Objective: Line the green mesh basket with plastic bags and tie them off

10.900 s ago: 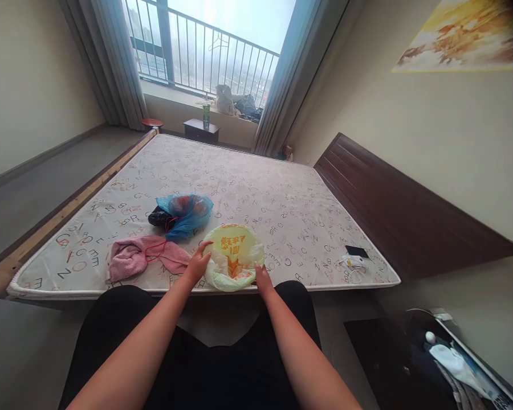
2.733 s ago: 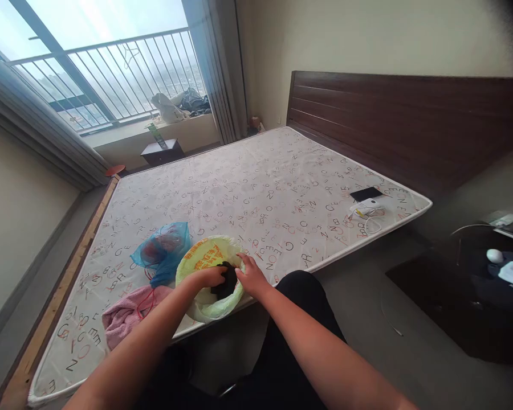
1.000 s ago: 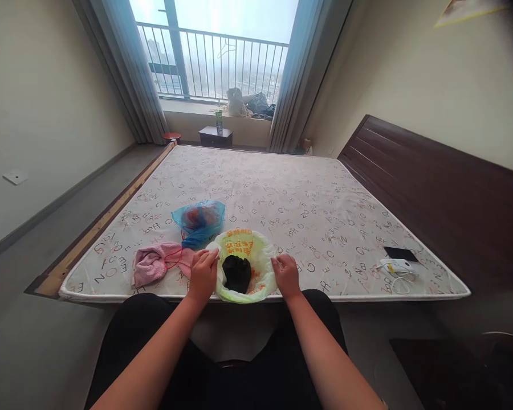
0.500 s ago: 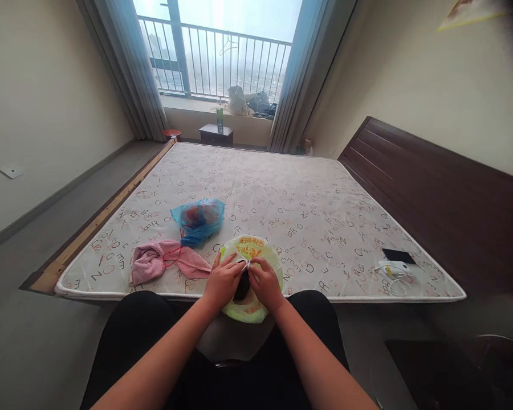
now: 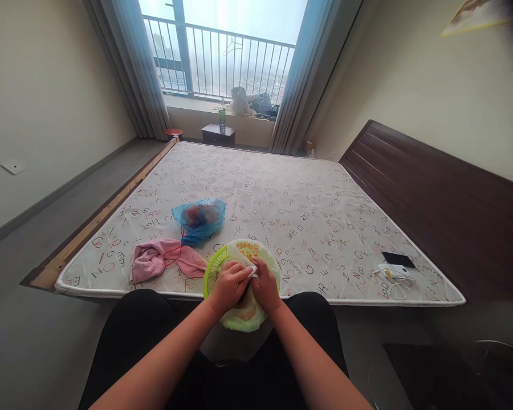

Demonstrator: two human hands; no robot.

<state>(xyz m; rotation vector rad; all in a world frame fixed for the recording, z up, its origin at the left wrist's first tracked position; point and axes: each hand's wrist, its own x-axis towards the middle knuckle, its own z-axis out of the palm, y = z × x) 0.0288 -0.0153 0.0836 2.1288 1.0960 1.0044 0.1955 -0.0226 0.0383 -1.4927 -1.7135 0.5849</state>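
A round green fan with a wire grille stands at the mattress edge between my knees. A pale plastic bag with orange print covers most of it, leaving the grille's left side bare. My left hand is closed on the gathered part of the bag at the middle of the fan. Close beside it, my right hand pinches the same white gathered plastic. Left of the fan lies a pink towel with a red cord. Behind the towel rests a knotted blue plastic bag with reddish contents.
The mattress is printed with letters. On its right lie a black phone and a white device with a cable. A dark headboard rises at right; a small bedside table stands beyond.
The plastic bag has been drawn to the right over the fan, baring the green grille on the left. My hands stay together at the middle, my left fingers now curled more.
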